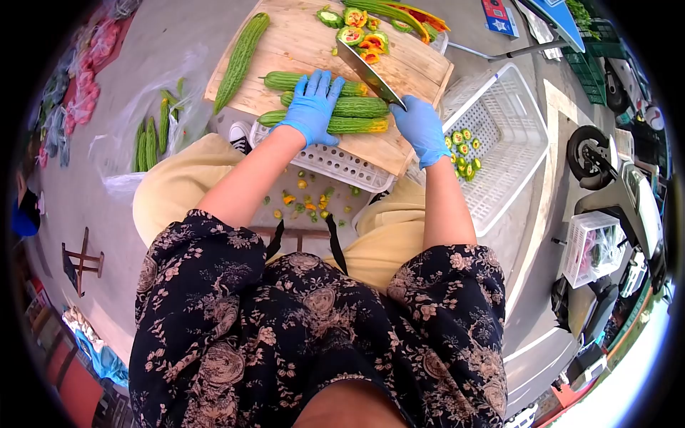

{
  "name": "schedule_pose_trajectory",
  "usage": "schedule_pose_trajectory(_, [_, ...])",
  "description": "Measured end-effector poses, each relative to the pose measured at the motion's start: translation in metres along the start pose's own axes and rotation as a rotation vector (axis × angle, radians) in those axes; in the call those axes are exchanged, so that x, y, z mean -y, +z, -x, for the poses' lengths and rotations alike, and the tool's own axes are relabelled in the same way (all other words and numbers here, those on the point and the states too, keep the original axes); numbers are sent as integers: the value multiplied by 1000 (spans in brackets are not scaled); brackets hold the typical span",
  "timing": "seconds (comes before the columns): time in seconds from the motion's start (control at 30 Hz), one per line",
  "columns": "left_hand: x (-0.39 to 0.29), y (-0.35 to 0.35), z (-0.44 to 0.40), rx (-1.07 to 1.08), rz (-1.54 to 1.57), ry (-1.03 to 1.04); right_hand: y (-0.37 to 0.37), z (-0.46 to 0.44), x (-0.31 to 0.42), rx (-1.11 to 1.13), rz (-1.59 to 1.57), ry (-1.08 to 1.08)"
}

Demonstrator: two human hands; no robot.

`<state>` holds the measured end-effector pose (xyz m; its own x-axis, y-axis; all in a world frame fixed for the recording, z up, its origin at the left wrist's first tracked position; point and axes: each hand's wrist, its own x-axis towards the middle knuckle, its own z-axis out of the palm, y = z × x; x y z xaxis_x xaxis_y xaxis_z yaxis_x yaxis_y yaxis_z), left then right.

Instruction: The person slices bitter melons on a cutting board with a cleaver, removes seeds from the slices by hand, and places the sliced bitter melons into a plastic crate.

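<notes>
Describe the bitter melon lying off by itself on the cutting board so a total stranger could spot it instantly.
Find the wooden cutting board in front of the person, then look along its left edge. There lies a long, green, ridged bitter melon, pointing away from the person. Unlike the melons lying crosswise under the left hand, it has no hand on it.

Bright daylight, strong fisheye bending with black corners, and glare blown white lower right.

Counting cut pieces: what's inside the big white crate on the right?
Bitter melon slices lie inside the white crate; the part behind the right hand and forearm is covered.
</notes>
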<state>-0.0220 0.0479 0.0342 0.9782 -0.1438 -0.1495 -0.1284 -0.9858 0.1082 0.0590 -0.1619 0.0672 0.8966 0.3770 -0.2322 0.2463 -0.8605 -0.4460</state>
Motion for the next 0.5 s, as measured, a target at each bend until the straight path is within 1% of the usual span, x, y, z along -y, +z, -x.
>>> schedule_pose_trajectory(0.07, [8,8,1,-32,38,11,-12,7,5,-34,-72,5])
schedule_pose_trajectory(0.17, [10,3,-10,-25,41,-1,-35,18,15,-173,-165,-72])
schedule_pose_trajectory(0.2, [12,2,-15,-44,30,-16,-40,21,16,-214,-242,-106])
schedule_pose_trajectory(0.3, [13,0,-26,-34,-6,-57,-32,22,2,-290,-385,-133])
schedule_pose_trajectory(0.33, [14,2,-26,-69,-9,-46,-34,23,0,-305,-249,-109])
schedule_pose_trajectory(0.43, [14,-2,-22,-33,-3,-28,-33,25,-12,-289,-108,-101])
schedule_pose_trajectory(0.5, [12,-9,-17,26,-17,19,-36,31,-12,-226,-90,-41])
